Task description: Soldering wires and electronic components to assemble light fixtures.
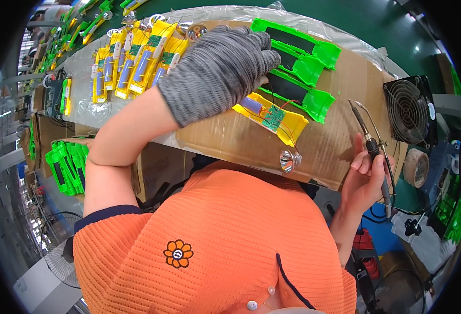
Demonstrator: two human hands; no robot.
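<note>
My left hand (220,70), in a grey knitted glove, reaches over the cardboard-covered bench with its fingers curled. Whatever they grip is hidden. Beneath and beside it lies a yellow half-shell (293,127) holding a blue cylindrical battery (251,104) and a green circuit board (273,118) with thin red and dark wires. A silvery lamp reflector (290,161) sits by the shell's near end, at the cardboard's edge. My bare right hand (364,183) is closed around a soldering iron (373,147), which has a thin curved tube alongside; its tip points up and away from the board.
Several bright green half-shells (322,104) lie beyond my left hand. Filled yellow shells (141,65) with batteries stand in a row at the left. At the right are a black fan (409,111) and a tape roll (415,167). More green shells (67,167) fill a box at lower left.
</note>
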